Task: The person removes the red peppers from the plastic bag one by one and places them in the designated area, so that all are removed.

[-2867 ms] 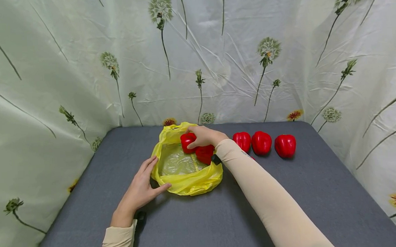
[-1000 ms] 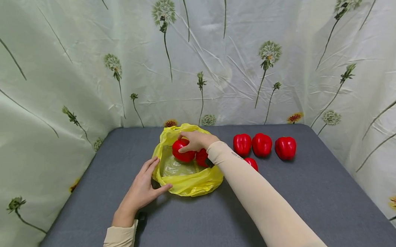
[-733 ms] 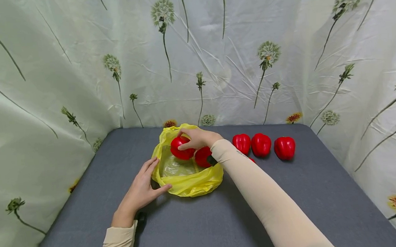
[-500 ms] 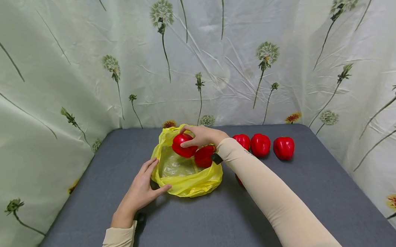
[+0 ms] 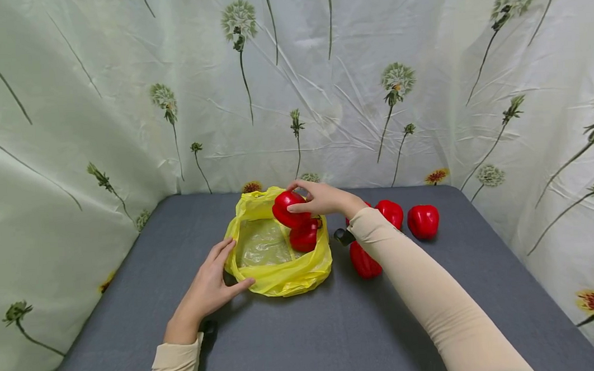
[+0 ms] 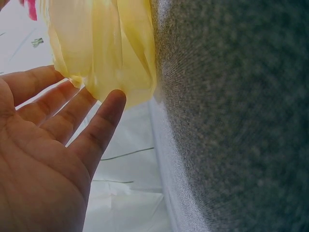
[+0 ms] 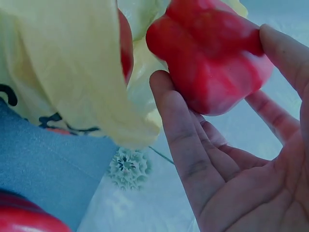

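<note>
A yellow plastic bag stands on the table with its mouth wide. My left hand touches its left side with straight, spread fingers; in the left wrist view the fingertips lie against the thin plastic. My right hand grips a red bell pepper over the far right part of the bag's mouth. The right wrist view shows thumb and fingers around this pepper. A second red bell pepper lies inside the bag against its right wall, just below the held one.
Right of the bag, several more red bell peppers lie on the grey table: one near pepper, one far-right pepper, and others partly hidden by the right sleeve. A curtain with dandelion prints hangs behind.
My right hand, lower in the bag a second ago, has risen and shifted right with the bell pepper. The forearm moved right, uncovering the near pepper. The left hand holds its place.
</note>
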The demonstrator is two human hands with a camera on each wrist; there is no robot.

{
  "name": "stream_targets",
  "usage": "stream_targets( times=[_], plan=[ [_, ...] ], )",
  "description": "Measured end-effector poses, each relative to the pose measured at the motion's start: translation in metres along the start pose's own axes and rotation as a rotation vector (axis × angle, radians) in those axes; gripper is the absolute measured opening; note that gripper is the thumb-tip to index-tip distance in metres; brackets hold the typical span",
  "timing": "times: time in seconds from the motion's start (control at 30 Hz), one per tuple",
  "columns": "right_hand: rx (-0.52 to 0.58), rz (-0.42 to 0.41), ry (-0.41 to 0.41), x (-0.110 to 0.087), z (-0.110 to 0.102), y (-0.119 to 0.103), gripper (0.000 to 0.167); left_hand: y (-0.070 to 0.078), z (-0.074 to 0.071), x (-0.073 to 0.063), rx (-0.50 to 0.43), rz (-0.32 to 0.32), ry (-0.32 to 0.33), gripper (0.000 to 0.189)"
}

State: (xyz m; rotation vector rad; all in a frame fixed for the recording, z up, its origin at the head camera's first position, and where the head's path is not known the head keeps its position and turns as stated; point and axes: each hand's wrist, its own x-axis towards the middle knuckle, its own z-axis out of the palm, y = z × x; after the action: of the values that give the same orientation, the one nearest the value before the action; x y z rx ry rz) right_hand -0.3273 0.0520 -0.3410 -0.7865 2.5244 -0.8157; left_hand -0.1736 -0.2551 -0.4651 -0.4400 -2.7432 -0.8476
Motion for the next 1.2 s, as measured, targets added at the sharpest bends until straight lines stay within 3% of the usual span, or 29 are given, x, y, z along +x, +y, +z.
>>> stream_targets(
  times=[0.47, 0.83, 1.2],
  plan=[
    [0.169, 0.031, 0.111, -0.033, -0.013, 0.032, 0.062, -0.001, 0.001, 0.0, 0.008, 0.01, -0.001, 0.101],
    [0.241, 0.005, 0.18, -0.054, -0.017, 0.051, 0.059, 0.0, 0.0, 0.0, 0.006, -0.011, -0.01, 0.102],
    [0.237, 0.067, 0.248, -0.08, -0.016, 0.078, 0.062, 0.001, 0.0, 0.001, 0.008, 0.006, -0.007, 0.102]
  ],
)
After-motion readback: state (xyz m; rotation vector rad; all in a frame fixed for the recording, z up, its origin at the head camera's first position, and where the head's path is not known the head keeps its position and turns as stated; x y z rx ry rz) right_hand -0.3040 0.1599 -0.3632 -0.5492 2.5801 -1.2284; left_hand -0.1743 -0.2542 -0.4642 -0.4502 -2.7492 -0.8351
